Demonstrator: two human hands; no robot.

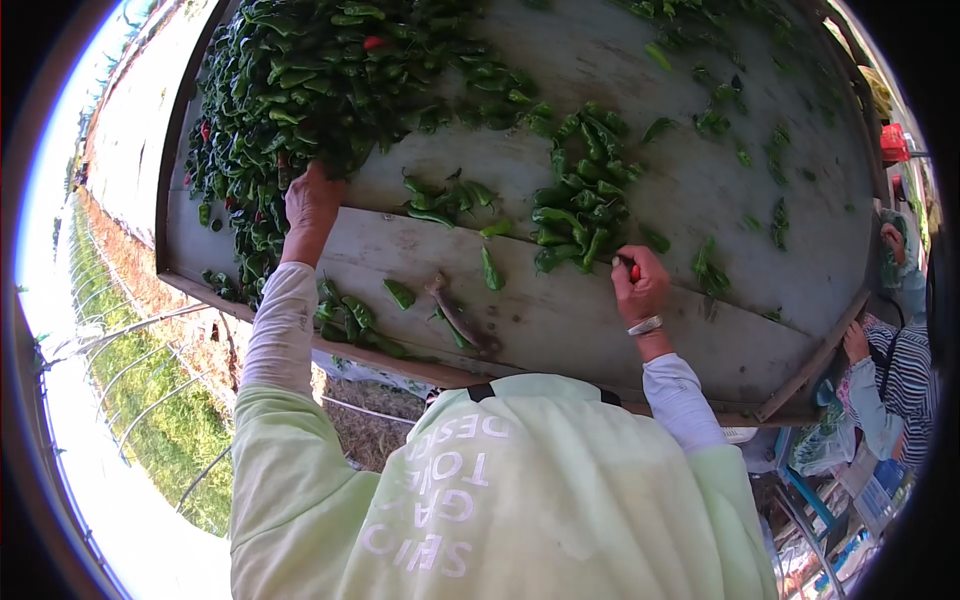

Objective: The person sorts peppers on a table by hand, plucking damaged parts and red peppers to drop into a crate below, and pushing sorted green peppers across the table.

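Note:
My left hand (314,205) reaches into the edge of a big heap of green peppers (290,90); its fingertips are hidden among them. My right hand (641,287) is closed around a small pepper, with a bit of red (635,272) and a dark green tip showing at the fingers. Just up and left of it lies a smaller pile of green peppers (583,205). Between the hands are a small cluster of peppers (448,196), single peppers (491,268) and a brownish, elongated object (455,312) that I cannot identify.
The grey sorting table (400,245) has a raised wooden rim (815,358). Loose peppers (778,225) are scattered on its right side. More peppers (350,320) lie along the near left edge. At the far right another person (893,370) stands beside a clear bag of greens (822,440).

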